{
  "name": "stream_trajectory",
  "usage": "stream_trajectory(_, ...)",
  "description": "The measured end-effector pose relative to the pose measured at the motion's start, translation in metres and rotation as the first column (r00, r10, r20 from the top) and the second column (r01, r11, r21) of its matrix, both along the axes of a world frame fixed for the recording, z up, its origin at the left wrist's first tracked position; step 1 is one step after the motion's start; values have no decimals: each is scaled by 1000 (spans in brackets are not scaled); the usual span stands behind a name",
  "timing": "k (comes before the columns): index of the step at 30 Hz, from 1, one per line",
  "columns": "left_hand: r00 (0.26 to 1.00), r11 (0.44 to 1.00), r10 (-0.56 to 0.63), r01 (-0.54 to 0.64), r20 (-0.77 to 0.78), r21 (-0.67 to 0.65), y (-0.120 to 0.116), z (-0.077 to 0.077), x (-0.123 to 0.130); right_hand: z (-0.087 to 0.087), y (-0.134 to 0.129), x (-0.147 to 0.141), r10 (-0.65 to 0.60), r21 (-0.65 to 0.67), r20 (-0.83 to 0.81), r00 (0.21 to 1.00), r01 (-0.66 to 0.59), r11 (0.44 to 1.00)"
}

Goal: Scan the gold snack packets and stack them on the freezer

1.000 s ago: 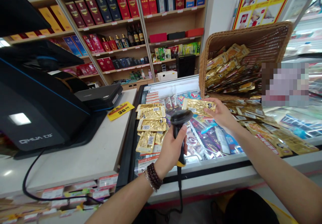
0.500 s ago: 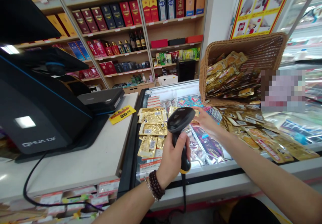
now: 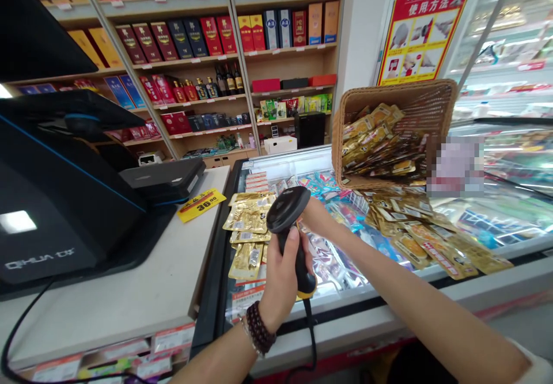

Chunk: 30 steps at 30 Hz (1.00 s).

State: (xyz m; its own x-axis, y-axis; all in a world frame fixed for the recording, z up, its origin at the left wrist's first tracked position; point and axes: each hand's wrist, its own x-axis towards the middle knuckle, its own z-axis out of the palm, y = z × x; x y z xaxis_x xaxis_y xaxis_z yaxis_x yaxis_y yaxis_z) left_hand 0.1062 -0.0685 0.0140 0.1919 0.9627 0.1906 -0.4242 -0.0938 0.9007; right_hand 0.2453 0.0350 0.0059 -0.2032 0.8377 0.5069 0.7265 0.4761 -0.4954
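Observation:
My left hand (image 3: 283, 272), with a beaded bracelet at the wrist, is wrapped round the handle of a black barcode scanner (image 3: 288, 208). Its cable hangs down over the freezer's front edge. Behind the scanner head is my right hand (image 3: 313, 216); its fingers are hidden, and whatever they hold cannot be seen. Left of the scanner, several gold packets (image 3: 246, 220) lie in a pile on the glass. More gold packets (image 3: 436, 246) are spread on the right, below a tilted wicker basket (image 3: 447, 105) that holds many similar ones.
A black register (image 3: 64, 200) stands on the white counter (image 3: 173, 280) at the left, beside a yellow price tag (image 3: 201, 205). The glass-topped freezer (image 3: 345, 309) spans the middle. Behind are shelves (image 3: 190, 64) of boxes and bottles. A blurred patch covers something right of the basket.
My right hand has moved left, behind the scanner, and the gold packet visible in its fingers before is now out of sight. The camera view has shifted slightly.

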Motion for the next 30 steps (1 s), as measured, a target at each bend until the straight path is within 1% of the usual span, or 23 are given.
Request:
stream_trajectory(2,1000,1000,-13,13,-10,-7,-1,1,-1,1,-12,26,-56,-10,-53,997,56,998)
stream_trajectory(3,1000,1000,-16,16,-18,-13,-1,2,-1,1,-20,44,-90,-12,-93,992,89,996)
stream_trajectory(4,999,1000,-19,18,-26,-21,-2,3,-1,0,-28,65,-134,-8,-118,984,134,991)
stream_trajectory(6,999,999,-18,16,-38,-41,-2,4,-1,-3,-47,114,-276,4,-127,953,279,960)
stream_trajectory(8,999,999,-18,16,-37,-49,-2,4,-1,-8,-66,166,-451,26,-85,888,455,890)
stream_trajectory(10,999,999,-23,21,-30,-49,-2,4,1,-13,-82,212,-597,32,42,801,596,802)
stream_trajectory(12,999,998,-33,31,-28,-55,-2,3,2,-20,-95,244,-665,-33,143,733,675,737)
stream_trajectory(13,999,998,-38,36,-30,-61,-2,2,2,-23,-100,254,-671,-82,177,720,690,719)
stream_trajectory(15,999,997,-43,41,-28,-67,-1,1,3,-29,-106,263,-652,-166,214,727,685,709)
stream_trajectory(16,999,997,-44,42,-25,-68,-1,1,3,-31,-109,263,-641,-182,228,733,679,711)
stream_trajectory(18,999,997,-42,41,-25,-64,0,0,3,-33,-114,256,-638,-162,270,722,687,709)
stream_trajectory(21,998,997,-42,39,-36,-71,1,-1,3,-31,-123,239,-654,-108,313,689,709,696)
stream_trajectory(23,998,996,-42,39,-35,-82,2,-1,3,-29,-130,227,-663,-64,261,702,697,714)
stream_trajectory(25,999,996,-41,39,-27,-83,2,-1,3,-28,-135,216,-669,16,166,725,676,737)
stream_trajectory(27,999,996,-39,37,-21,-75,2,-1,4,-29,-137,208,-668,66,93,738,665,744)
stream_trajectory(28,999,997,-38,36,-19,-72,2,-1,4,-29,-137,205,-661,57,67,747,659,750)
stream_trajectory(30,999,997,-35,34,-21,-72,2,-1,4,-28,-135,201,-642,-29,27,766,643,765)
